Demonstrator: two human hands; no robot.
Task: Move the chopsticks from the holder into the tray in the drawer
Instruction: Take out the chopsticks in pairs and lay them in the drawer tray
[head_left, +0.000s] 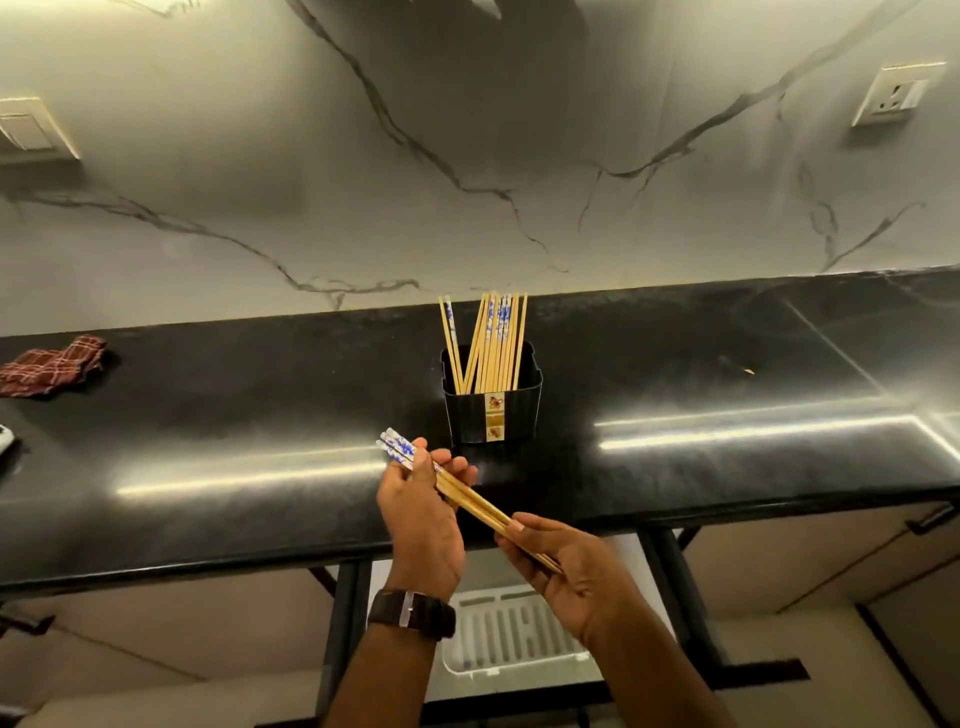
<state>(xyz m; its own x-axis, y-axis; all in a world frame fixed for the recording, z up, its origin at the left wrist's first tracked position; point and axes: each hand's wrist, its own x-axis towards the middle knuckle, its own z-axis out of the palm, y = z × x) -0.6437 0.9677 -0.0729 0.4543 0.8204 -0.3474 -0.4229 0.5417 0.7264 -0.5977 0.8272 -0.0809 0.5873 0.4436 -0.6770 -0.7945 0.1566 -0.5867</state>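
Note:
A black ribbed holder stands on the dark counter, with several wooden chopsticks upright in it, some with blue-and-white tops. I hold a small bundle of chopsticks level over the counter's front edge. My left hand grips the patterned end and my right hand grips the thin end. Below my hands the drawer is open, with a white slotted tray inside, partly hidden by my wrists.
The black counter runs across the view against a marble wall. A red checked cloth lies at the far left. A wall socket sits at the upper right. Dark drawer rails flank the tray.

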